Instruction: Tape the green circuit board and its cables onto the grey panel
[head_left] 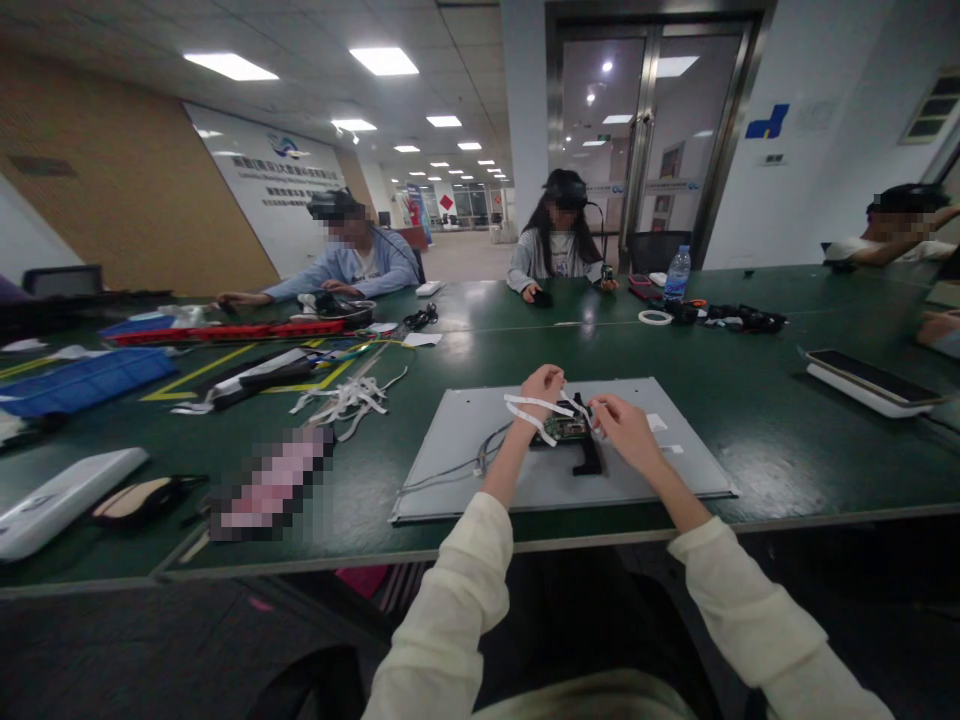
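Note:
Above a grey flat panel (442, 450) on the table, both my hands are at a small green circuit board (574, 428) and a black bracket (589, 462). My left hand (541, 386) is closed in a pinch at the board's far side; what its fingertips grip is too small to make out. A white strip (525, 402) lies looped across my left wrist. My right hand (624, 425) pinches at the board's right side, with a pale strip (598, 428) at its fingertips. Thin grey cables (480, 462) run from the board toward the panel's left edge.
Left of the panel lie a pile of white strips (356, 398), a blurred pink item (270, 485), a white device (67, 500) and a blue tray (90, 382). A phone on a white base (870, 382) is at right. Co-workers sit opposite, near a water bottle (677, 275).

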